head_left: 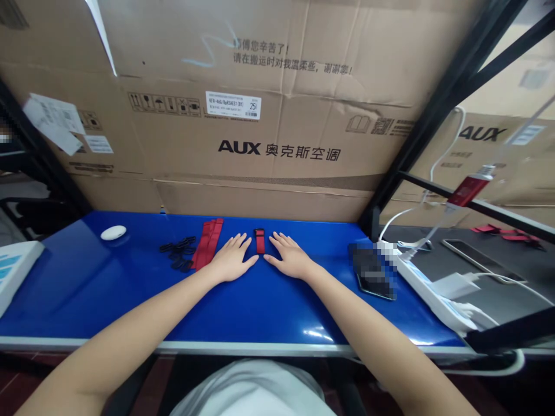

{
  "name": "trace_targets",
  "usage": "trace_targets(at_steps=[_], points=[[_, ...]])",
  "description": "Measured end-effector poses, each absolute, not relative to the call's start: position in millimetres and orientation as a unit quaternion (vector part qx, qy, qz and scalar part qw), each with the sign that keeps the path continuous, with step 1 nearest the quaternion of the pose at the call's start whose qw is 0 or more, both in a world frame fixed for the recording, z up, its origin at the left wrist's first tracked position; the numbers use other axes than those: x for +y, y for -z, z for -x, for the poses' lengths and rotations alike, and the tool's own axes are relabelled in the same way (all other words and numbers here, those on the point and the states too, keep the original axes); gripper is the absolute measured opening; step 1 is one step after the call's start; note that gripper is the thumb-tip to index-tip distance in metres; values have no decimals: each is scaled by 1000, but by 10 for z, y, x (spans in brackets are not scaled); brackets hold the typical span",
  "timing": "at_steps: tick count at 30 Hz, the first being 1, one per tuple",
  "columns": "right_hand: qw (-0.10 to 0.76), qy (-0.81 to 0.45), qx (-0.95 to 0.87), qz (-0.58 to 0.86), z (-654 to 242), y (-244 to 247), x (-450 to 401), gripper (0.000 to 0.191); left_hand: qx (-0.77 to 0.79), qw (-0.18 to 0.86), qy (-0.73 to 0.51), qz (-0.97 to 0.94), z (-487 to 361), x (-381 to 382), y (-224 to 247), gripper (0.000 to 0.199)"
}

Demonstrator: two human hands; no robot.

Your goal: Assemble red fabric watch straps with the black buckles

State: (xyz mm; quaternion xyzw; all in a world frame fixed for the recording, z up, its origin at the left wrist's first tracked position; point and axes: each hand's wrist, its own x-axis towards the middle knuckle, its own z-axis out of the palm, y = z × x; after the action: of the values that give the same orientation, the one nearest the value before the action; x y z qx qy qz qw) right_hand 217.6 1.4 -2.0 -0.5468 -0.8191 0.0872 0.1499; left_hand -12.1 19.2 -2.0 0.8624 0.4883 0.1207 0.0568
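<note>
A red strap (260,244) with a black buckle (259,231) at its far end lies on the bench (260,315), in the gap between the two hands. The left hand (232,258) is flat on the blue top, palm down, fingers a little spread, with nothing in its hold. The right hand (289,256) mirrors it, also flat, spread and holding nothing. Just beyond the left hand, on its outer side, are red bands (208,245) laid together, and next to them a cluster of black rings (179,252). Farther left sits a white disc (113,233). Well to the right lie a dark phone (376,284), partly pixelated, and a white power strip (427,294). A cardboard sheet (281,124) printed "AUX" stands along the back edge.
</note>
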Motion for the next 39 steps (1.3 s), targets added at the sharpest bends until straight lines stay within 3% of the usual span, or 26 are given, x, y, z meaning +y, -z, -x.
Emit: trace_targets(at_steps=[20,26,32,35,39], points=[[146,-92,-820,545,-2187,24,21,86,489,45,-104,-865,125,201,25,82],[148,-82,-821,544,-2191,28,13,84,521,4,-119,-845,106,133,-38,73],[187,-24,-871,453,-2054,-41,-85,56,682,-144,-136,-705,355,76,-272,54],[183,-25,-893,411,-1978,-53,-115,48,706,-143,-98,-686,486,113,-317,45],[176,-49,-866,466,-2054,-30,-58,49,720,-110,-74,-681,546,183,-322,44]])
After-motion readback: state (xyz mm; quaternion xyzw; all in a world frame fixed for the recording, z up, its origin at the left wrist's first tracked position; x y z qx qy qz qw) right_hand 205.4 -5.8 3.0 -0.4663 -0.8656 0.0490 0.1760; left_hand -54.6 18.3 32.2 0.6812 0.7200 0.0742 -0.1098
